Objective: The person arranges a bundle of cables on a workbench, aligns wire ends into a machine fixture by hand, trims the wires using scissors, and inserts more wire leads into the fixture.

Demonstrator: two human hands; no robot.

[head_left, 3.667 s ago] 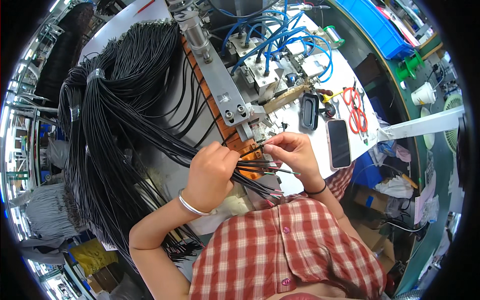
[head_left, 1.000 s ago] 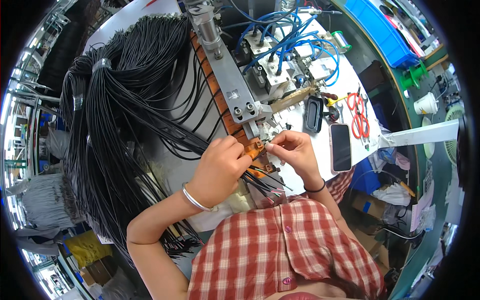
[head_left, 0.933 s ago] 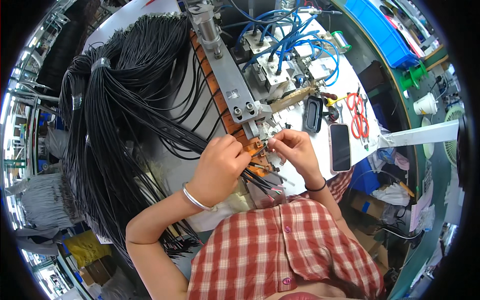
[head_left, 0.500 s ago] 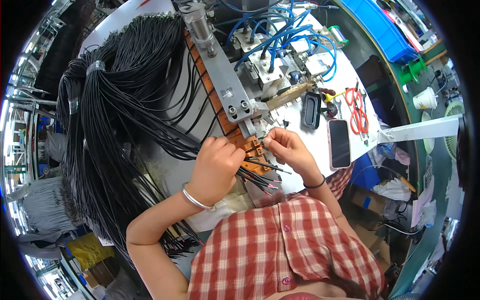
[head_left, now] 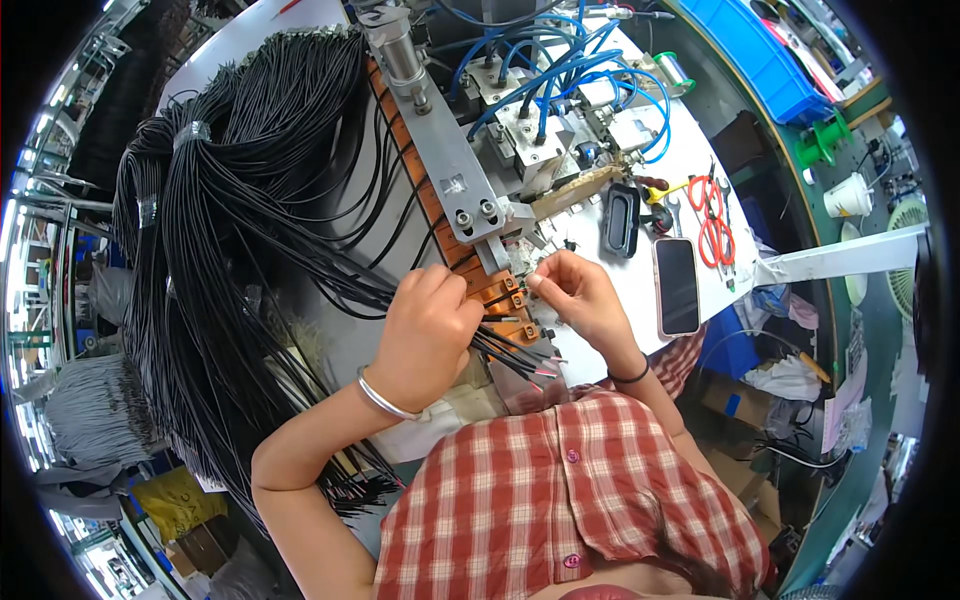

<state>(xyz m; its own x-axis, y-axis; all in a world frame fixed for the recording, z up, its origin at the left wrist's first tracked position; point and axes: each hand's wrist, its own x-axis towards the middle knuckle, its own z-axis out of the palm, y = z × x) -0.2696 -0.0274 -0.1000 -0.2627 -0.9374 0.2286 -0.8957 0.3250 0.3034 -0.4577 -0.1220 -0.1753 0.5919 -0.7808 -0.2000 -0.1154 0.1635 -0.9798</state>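
Note:
My left hand (head_left: 428, 325) is closed round several black cables (head_left: 505, 352), whose stripped ends point right, some showing pink or white wires. Beside it, copper-coloured clamp blocks (head_left: 512, 331) sit at the near end of a long orange-brown rail (head_left: 417, 170). My right hand (head_left: 583, 298) pinches with thumb and forefinger at the right side of the upper block, where a cable's end seems to lie; the tip itself is hidden by the fingers. Just above both hands is the end of a grey metal bar (head_left: 440, 150) with bolts.
A large bundle of black cables (head_left: 215, 230) covers the left of the table. Beyond the bar stands a machine with blue air hoses (head_left: 540, 75). To the right lie a black tray (head_left: 622, 220), a phone (head_left: 678, 287), red-handled scissors (head_left: 716, 243) and a solder wire spool (head_left: 674, 70).
My left hand has shifted slightly left, with the held cables swinging a little lower, so more of the copper-coloured blocks shows. My right hand has barely moved and still pinches at the block.

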